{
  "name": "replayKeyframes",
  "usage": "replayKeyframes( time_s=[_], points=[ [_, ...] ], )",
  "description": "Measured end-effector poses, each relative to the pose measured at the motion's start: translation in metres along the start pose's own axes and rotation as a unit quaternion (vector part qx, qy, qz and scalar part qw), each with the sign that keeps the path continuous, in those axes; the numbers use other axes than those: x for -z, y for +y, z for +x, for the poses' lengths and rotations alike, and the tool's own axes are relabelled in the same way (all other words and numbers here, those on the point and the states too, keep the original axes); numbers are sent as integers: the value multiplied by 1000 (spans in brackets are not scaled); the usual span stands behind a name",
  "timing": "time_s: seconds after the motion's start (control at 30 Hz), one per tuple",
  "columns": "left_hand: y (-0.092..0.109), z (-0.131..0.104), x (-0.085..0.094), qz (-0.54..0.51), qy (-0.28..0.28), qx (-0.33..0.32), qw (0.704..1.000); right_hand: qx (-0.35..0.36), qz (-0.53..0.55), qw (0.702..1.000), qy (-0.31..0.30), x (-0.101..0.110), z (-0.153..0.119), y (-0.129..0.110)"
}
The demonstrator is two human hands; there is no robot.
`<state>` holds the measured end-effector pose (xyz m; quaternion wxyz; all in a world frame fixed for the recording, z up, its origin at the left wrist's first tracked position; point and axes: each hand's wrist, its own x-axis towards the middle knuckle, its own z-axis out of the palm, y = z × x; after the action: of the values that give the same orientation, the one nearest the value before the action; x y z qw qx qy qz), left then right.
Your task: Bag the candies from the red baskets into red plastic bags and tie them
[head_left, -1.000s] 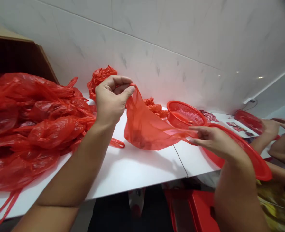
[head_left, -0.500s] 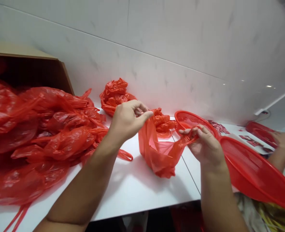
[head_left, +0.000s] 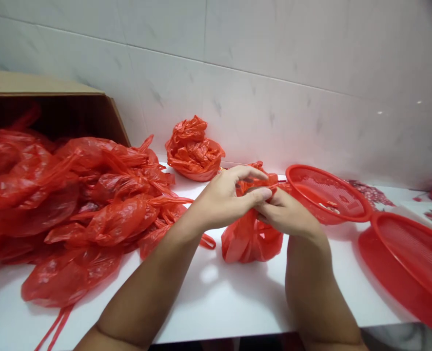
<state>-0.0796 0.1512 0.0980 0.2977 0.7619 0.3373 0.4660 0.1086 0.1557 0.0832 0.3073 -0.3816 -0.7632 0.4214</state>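
Note:
A red plastic bag [head_left: 250,241] hangs below my two hands, its body just over the white table or touching it; I cannot tell which. My left hand [head_left: 232,197] reaches across its gathered top, thumb and fingers pinching the plastic beside the other hand. My right hand [head_left: 289,209] is closed on the same top, with most of its fingertips hidden. Behind the hands lies another crumpled red bag [head_left: 270,180], partly covered by them.
Many filled red plastic bags [head_left: 102,209] spill from a cardboard box [head_left: 44,83] on the left. Against the wall sits a red bowl [head_left: 197,170] heaped with red plastic. Two red mesh baskets [head_left: 329,192] stand on the right of the white table [head_left: 219,302].
My hands have come together over the bag's top, where they were apart holding its mouth wide. The bag is now gathered. The view has turned, and the co-worker's hand at right is gone from sight.

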Motion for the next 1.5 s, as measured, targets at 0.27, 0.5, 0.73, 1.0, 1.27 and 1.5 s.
replayKeyframes(
  time_s=[0.27,0.5,0.73,1.0,1.27,1.5],
  points=[
    [-8,3,-4,71,-45,29,996,2,25,1000,3,28,-11,1],
    [-5,6,-12,184,48,-5,982,-20,60,998,0,28,-8,1],
    [-8,11,-20,145,40,-3,989,11,101,995,22,36,-8,5],
    [-9,10,-31,-83,-146,79,983,103,73,989,-76,54,-14,7],
    [-8,10,-15,-67,-168,141,973,180,-131,972,79,47,-6,16],
    [-9,15,-7,-144,-101,167,970,315,-280,888,185,33,7,19]
  ],
)
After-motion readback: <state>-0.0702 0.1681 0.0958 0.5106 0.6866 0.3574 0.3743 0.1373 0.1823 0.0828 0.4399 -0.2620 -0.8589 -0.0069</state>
